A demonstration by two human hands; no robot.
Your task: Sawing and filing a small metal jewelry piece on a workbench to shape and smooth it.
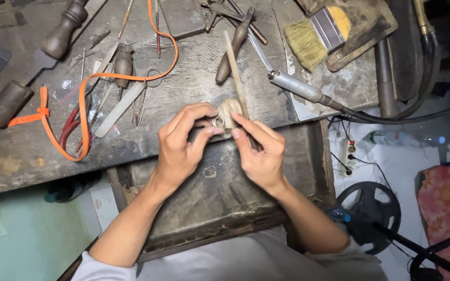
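Left hand (pixel 180 148), fingers pinched shut on a small metal ring (pixel 218 122), presses it against a worn wooden peg (pixel 228 112) at the workbench (pixel 194 88) edge. Right hand (pixel 259 153), closed around a thin file (pixel 236 78), lays it beside the ring. An orange strap (pixel 84 99) lies well left of the peg.

You are in a small craft workshop, the kind used for fine metal or jewellery work. The worn, scarred wooden surface (pixel 194 88) beyond your hands is strewn with hand tools: wooden-handled gravers (pixel 63 28), pliers (pixel 233 49), thin files (pixel 118 106), a brush (pixel 305 44) and a hose-fed torch handpiece (pixel 298 87). A grimy catch drawer (pixel 220 192) sits below your hands.
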